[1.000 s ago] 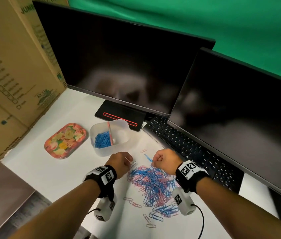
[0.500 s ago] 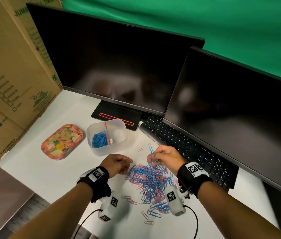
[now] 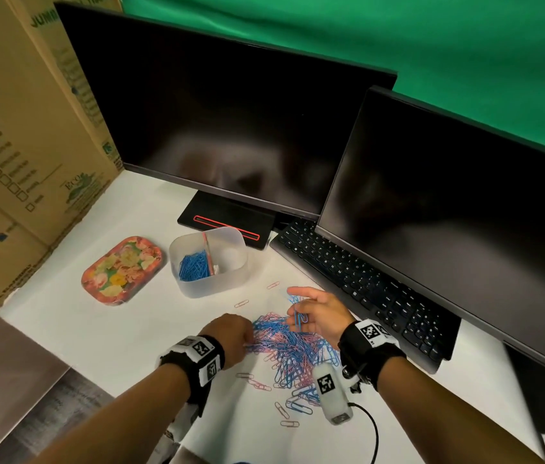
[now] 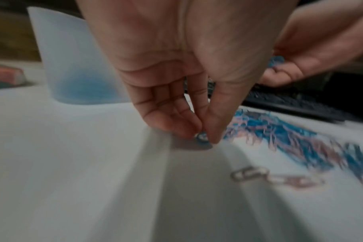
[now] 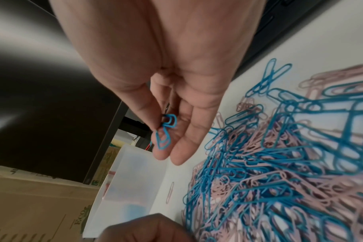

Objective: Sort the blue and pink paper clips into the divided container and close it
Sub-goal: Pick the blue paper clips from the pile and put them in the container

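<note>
A tangled heap of blue and pink paper clips (image 3: 293, 351) lies on the white desk in front of me. The translucent divided container (image 3: 209, 261) stands behind it; blue clips fill its left half. My right hand (image 3: 301, 311) is raised above the heap's far edge and pinches a few blue clips (image 5: 166, 132) between thumb and fingers. At the heap's left edge my left hand (image 3: 246, 333) is down on the desk, its thumb and fingers pinching a blue clip (image 4: 203, 139). The wrist view of that clip is blurred.
The floral lid (image 3: 123, 270) lies left of the container. A keyboard (image 3: 358, 279) and two dark monitors (image 3: 217, 128) stand behind and to the right. Cardboard boxes (image 3: 13, 145) wall the left side. Loose pink clips (image 3: 257, 385) lie scattered near the heap.
My right hand has lifted off the heap with blue clips and turned palm up. My left hand has shifted right to the heap's edge and pinched a clip.
</note>
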`<state>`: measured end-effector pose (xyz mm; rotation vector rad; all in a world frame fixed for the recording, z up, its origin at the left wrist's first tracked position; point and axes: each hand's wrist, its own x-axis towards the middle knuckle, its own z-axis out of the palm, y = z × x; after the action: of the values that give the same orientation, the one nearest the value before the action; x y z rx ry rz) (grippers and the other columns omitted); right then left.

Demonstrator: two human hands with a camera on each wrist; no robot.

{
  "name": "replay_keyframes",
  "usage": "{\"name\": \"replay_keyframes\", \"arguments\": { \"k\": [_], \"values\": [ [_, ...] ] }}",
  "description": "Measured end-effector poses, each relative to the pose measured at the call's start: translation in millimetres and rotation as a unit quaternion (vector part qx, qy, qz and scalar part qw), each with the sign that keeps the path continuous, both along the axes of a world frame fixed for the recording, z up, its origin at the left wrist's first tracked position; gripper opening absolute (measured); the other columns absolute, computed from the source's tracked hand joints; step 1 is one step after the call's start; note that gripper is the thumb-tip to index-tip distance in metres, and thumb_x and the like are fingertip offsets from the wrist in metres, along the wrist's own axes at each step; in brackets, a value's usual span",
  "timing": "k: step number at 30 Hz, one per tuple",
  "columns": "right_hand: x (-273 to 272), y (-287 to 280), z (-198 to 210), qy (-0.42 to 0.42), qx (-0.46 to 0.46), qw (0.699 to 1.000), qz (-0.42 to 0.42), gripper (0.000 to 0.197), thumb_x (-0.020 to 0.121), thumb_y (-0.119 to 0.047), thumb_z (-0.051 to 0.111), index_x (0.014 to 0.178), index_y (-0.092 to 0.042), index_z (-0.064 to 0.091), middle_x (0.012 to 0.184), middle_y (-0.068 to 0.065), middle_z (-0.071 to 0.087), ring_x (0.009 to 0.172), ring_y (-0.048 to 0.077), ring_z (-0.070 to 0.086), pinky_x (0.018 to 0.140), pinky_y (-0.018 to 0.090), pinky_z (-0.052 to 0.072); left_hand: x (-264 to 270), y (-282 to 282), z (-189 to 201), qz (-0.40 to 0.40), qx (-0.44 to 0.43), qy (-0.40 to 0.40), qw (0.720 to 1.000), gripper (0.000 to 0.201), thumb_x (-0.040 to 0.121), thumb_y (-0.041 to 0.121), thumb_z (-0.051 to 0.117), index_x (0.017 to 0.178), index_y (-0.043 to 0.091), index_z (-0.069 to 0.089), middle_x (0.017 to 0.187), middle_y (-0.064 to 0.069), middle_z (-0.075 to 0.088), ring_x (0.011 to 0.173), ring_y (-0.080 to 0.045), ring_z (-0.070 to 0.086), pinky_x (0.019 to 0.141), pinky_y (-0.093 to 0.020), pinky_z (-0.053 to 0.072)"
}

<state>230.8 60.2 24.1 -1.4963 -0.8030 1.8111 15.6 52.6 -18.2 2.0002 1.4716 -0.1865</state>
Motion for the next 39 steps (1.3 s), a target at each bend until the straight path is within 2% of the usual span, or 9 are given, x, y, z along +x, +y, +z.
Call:
{"name": "replay_keyframes", "arguments": {
  "k": [6, 10, 14, 19, 26, 30, 35, 37, 39],
  "values": [
    [-4, -6, -2, -0.011, -0.024, 0.999, -0.035, 0.025, 0.087, 0.004, 0.040, 0.087, -0.002, 0.064, 0.068, 0.010, 0.051, 0.052, 0.019, 0.048, 0.047, 0.026, 0.041, -7, -6, -3, 0.018, 0.012, 0.005, 1.000, 0.013, 0.083, 0.022, 0.056, 0.088, 0.021, 0.068, 0.099, 0.000, 0.069, 0.094, -0.022, 0.063, 0.077, -0.025, 0.046],
    [-4, -9, -9, -0.068, 0.007, 0.998, -0.007, 0.017, 0.088, -0.007, 0.057, 0.071, -0.009, 0.058, 0.059, 0.005, 0.044, 0.046, 0.015, 0.037, 0.047, 0.025, 0.026, -12, -7, 7, 0.056, 0.020, -0.059, 0.996, 0.010, 0.079, 0.022, 0.061, 0.070, 0.026, 0.061, 0.086, 0.003, 0.070, 0.085, -0.018, 0.063, 0.068, -0.019, 0.043],
    [-1, -12, -13, -0.130, 0.028, 0.991, 0.012, 0.038, 0.081, -0.015, 0.072, 0.057, -0.019, 0.042, 0.048, 0.000, 0.033, 0.041, 0.014, 0.026, 0.044, 0.024, 0.022, -15, -7, 14, 0.108, -0.003, -0.138, 0.985, 0.021, 0.072, 0.019, 0.068, 0.058, 0.025, 0.054, 0.066, 0.009, 0.059, 0.066, -0.011, 0.056, 0.059, -0.016, 0.041],
    [0, -15, -13, -0.137, 0.017, 0.990, -0.002, 0.041, 0.084, 0.006, 0.048, 0.058, -0.018, 0.027, 0.055, 0.002, 0.025, 0.049, 0.014, 0.021, 0.054, 0.033, 0.010, -10, -10, 13, 0.148, -0.015, -0.209, 0.967, 0.030, 0.070, 0.014, 0.072, 0.052, 0.023, 0.049, 0.076, 0.001, 0.062, 0.069, -0.015, 0.056, 0.073, -0.030, 0.050],
    [2, -20, -13, -0.063, -0.037, 0.996, -0.053, 0.028, 0.086, 0.010, 0.038, 0.066, -0.009, 0.039, 0.059, 0.008, 0.038, 0.052, 0.023, 0.048, 0.051, 0.032, 0.046, -3, -6, 16, 0.260, -0.062, -0.339, 0.902, 0.046, 0.067, -0.010, 0.064, 0.042, 0.019, 0.037, 0.077, -0.007, 0.067, 0.071, -0.019, 0.064, 0.068, -0.032, 0.051],
    [3, -23, -13, -0.017, -0.073, 0.993, -0.086, 0.027, 0.081, 0.013, 0.033, 0.065, -0.008, 0.040, 0.068, 0.011, 0.040, 0.050, 0.021, 0.044, 0.042, 0.025, 0.036, 1, -5, 23, 0.327, -0.129, -0.413, 0.840, 0.051, 0.073, -0.027, 0.048, 0.049, 0.014, 0.028, 0.064, -0.017, 0.064, 0.050, -0.022, 0.063, 0.047, -0.027, 0.052],
    [7, -21, -15, -0.110, -0.078, 0.991, -0.007, 0.015, 0.086, 0.001, 0.044, 0.083, -0.010, 0.054, 0.070, 0.007, 0.049, 0.047, 0.015, 0.037, 0.042, 0.019, 0.025, 2, -3, 19, 0.388, -0.154, -0.409, 0.812, 0.036, 0.074, -0.018, 0.050, 0.065, 0.013, 0.033, 0.060, -0.015, 0.052, 0.042, -0.020, 0.047, 0.044, -0.025, 0.036],
    [6, -18, -18, -0.231, -0.030, 0.970, 0.070, 0.010, 0.088, -0.010, 0.051, 0.086, -0.014, 0.060, 0.074, 0.004, 0.055, 0.051, 0.015, 0.044, 0.046, 0.023, 0.032, 4, -1, 12, 0.388, -0.158, -0.369, 0.829, 0.026, 0.073, -0.005, 0.057, 0.078, 0.014, 0.041, 0.061, -0.011, 0.048, 0.049, -0.019, 0.040, 0.049, -0.026, 0.032],
    [1, -16, -20, -0.373, 0.041, 0.917, 0.135, 0.007, 0.087, -0.018, 0.059, 0.088, -0.023, 0.064, 0.090, 0.003, 0.065, 0.071, 0.019, 0.060, 0.061, 0.025, 0.047, 9, 1, 7, 0.326, -0.106, -0.285, 0.895, 0.025, 0.076, 0.005, 0.062, 0.092, 0.020, 0.050, 0.068, -0.004, 0.056, 0.058, -0.019, 0.049, 0.058, -0.026, 0.039]
  ]
}}
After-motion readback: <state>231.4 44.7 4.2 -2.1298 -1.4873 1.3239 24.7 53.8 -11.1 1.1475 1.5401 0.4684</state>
